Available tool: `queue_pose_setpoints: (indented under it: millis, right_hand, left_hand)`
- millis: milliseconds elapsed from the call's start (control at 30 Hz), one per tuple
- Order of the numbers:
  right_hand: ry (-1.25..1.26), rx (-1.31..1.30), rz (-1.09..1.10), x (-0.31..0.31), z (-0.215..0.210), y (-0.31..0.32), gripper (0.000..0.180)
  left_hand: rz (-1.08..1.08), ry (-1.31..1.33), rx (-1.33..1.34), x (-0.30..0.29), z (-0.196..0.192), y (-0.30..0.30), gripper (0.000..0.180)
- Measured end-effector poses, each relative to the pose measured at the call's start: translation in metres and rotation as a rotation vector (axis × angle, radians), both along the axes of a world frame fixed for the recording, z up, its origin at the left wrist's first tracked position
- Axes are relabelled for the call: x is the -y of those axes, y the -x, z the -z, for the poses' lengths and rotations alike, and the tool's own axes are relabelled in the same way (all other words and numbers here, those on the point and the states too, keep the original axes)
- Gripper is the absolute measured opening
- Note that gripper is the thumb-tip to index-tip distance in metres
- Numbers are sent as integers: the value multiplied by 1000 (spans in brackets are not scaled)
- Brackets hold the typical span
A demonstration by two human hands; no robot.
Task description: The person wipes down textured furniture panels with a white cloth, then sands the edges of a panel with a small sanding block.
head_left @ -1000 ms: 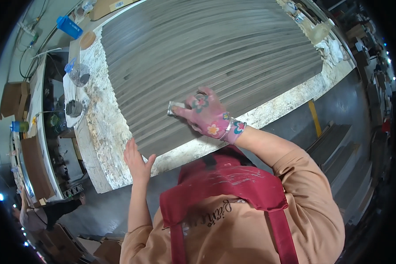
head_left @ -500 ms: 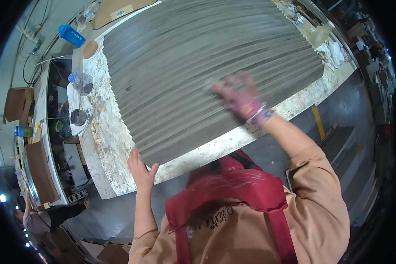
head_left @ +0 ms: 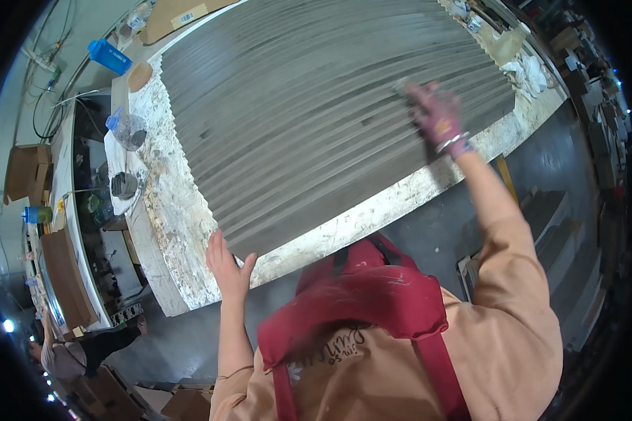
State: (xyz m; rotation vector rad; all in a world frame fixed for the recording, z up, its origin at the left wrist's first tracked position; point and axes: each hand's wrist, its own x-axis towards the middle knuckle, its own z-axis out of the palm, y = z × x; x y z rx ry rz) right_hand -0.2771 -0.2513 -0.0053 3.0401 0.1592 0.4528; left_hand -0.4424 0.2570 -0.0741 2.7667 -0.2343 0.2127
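Observation:
A large grey panel with wavy ridges lies on a stained white worktable. My bare left hand rests at the panel's near left corner, fingers stretched and thumb apart, holding nothing. Over the ridges on the right side is my right hand, in a pink patterned glove with a bracelet at the wrist. Its fingers are bent and blurred by motion. A small pale thing shows at its fingertips against the panel; its kind is too smeared to make out.
Along the left edge stand a blue shaker bottle, a round tan lid, a clear jug and a dark cup on a white cloth. Crumpled white cloth lies far right. Another person is at lower left.
My right hand has swept right and away from me across the ridges, with the pale thing at its fingertips. My left hand stays at the corner.

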Motion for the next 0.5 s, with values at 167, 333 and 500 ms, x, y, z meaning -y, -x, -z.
queue_pose_setpoints:
  millis: [167, 333, 500]
  right_hand:
    - [-229, -34, 15, 18, -29, -5, 42]
    - [-170, -129, 18, -15, -23, 4, 38]
    - [-170, -165, 138, -39, -29, 6, 41]
  left_hand:
    - [-26, 66, -49, 15, -22, -1, 86]
    - [-63, 95, -71, 19, -19, 3, 89]
    - [-82, 116, -26, 16, 0, 5, 89]
